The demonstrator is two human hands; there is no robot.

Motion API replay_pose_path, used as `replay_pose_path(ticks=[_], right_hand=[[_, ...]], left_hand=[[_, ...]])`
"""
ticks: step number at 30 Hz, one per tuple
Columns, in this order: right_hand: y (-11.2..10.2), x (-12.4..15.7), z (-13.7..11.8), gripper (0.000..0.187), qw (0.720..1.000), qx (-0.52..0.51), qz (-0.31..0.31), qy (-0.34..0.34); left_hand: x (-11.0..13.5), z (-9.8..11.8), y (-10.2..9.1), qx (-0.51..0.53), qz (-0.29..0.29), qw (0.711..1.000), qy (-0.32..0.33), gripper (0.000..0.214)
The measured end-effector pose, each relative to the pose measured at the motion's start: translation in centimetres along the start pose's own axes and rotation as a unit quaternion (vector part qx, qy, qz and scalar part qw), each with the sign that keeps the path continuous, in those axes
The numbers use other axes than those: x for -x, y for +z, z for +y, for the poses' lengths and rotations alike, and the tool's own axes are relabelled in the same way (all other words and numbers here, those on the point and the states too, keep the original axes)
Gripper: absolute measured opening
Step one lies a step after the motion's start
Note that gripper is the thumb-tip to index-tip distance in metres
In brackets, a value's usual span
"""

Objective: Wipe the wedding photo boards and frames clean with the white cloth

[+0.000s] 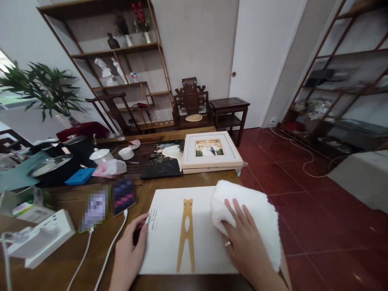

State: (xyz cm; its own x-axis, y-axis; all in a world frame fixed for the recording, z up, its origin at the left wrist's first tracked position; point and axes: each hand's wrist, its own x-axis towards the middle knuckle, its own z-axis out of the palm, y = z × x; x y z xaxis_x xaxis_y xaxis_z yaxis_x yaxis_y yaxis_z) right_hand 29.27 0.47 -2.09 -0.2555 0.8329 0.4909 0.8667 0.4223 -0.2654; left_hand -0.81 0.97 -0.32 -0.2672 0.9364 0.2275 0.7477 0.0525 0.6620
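Note:
A white board (pixel 172 238) with a gold stand-shaped strip (pixel 186 234) lies flat on the wooden table (pixel 91 258) in front of me. My right hand (pixel 242 238) rests flat, fingers stretched out, on a fluffy white cloth (pixel 257 210) that lies over the board's right end. My left hand (pixel 130 250) holds the board's left edge, its thumb on top near some small printed text.
A white framed photo (pixel 210 151) and a dark photo print (pixel 165 159) lie beyond the board. Two phones on white cables, a white power strip (pixel 39 238), cups, pots and a blue box crowd the table's left. Red tiled floor lies to the right.

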Motion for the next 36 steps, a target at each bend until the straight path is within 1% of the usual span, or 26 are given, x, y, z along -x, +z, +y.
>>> replay_pose_path(ticks=[3,7,13,16,20,25,29,34,36], right_hand=[[-0.1,0.0,-0.1,0.022,1.0,-0.001,-0.019,0.002],[-0.4,0.0,-0.1,0.02,0.999,0.006,-0.046,0.003],[-0.6,0.1,0.1,0.019,0.998,0.034,-0.058,-0.005],[-0.4,0.1,0.2,0.018,0.998,0.038,-0.043,-0.012],[0.1,0.1,0.2,0.013,1.0,0.017,-0.001,-0.019],[0.4,0.1,0.1,0.016,0.999,-0.005,0.035,-0.036],[0.3,0.0,0.4,0.018,0.997,0.001,0.04,-0.072],[0.4,0.0,0.9,0.017,0.994,0.023,0.009,-0.111],[0.5,-0.1,1.1,0.016,0.992,0.024,0.01,-0.12]], left_hand=[[-0.1,-0.2,-0.1,0.002,0.0,1.0,-0.003,0.04],[-0.2,-0.3,0.0,0.003,0.002,1.0,-0.006,0.039],[-0.1,-0.2,0.1,0.019,0.003,1.0,-0.021,0.038],[-0.1,0.0,0.1,0.026,0.0,0.999,-0.019,0.039],[-0.2,0.0,0.0,0.046,-0.002,0.999,-0.029,0.04],[-0.2,0.0,0.0,0.122,-0.01,0.991,-0.048,0.04],[-0.4,0.6,-0.5,0.233,-0.02,0.968,-0.092,0.042],[-0.1,1.4,-1.6,0.356,-0.06,0.921,-0.145,0.037],[0.3,1.6,-2.1,0.393,-0.07,0.902,-0.164,0.041]])
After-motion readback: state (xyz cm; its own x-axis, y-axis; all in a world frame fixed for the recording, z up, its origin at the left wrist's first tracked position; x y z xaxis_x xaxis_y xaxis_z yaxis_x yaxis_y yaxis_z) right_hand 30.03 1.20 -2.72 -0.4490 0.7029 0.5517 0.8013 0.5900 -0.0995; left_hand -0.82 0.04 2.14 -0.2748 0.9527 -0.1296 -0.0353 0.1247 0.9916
